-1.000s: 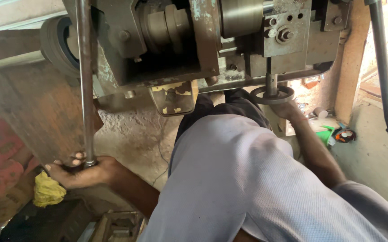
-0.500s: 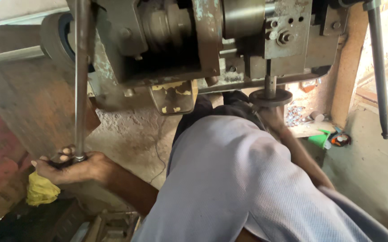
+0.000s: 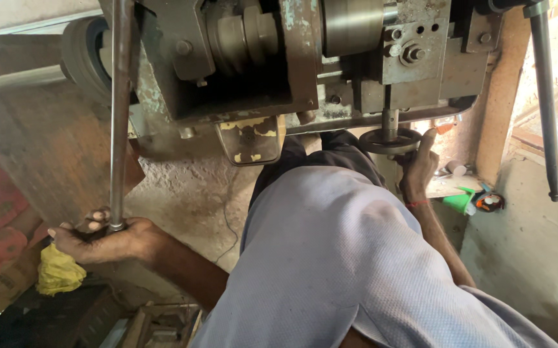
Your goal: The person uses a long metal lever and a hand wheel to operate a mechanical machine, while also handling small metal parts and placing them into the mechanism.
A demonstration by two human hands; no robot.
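Furthest left, a yellow rag (image 3: 58, 270) lies bunched on dark clutter, just below and beside the left hand (image 3: 102, 240). That hand sits low in the view, palm turned up, its fingers curled snugly around the bottom end of a long steel lever rod (image 3: 120, 116), which rises almost straight up from the fist and passes in front of a black rubber-rimmed wheel (image 3: 82, 58) at the machine's left end. Behind the rod stands a rusty brown metal panel (image 3: 40, 148), and the bare forearm runs from the hand down toward the person's light grey shirt (image 3: 330, 270), which fills the middle and lower part of the view. Above the shirt hangs the worn grey machine body (image 3: 292, 58), with a stepped pulley in its recess and a small chipped yellow plate (image 3: 251, 138) hanging under it. Further right, a short vertical shaft carries a small round handwheel (image 3: 390, 140); the right hand (image 3: 418, 166) is raised to it, thumb pointing up against the rim and the other fingers wrapped about the wheel's near edge, a red thread around the wrist. Beyond that hand, a green object (image 3: 460, 201) rests on a ledge, and at the far right a dark lever handle (image 3: 546, 96) hangs down, well apart from both hands.
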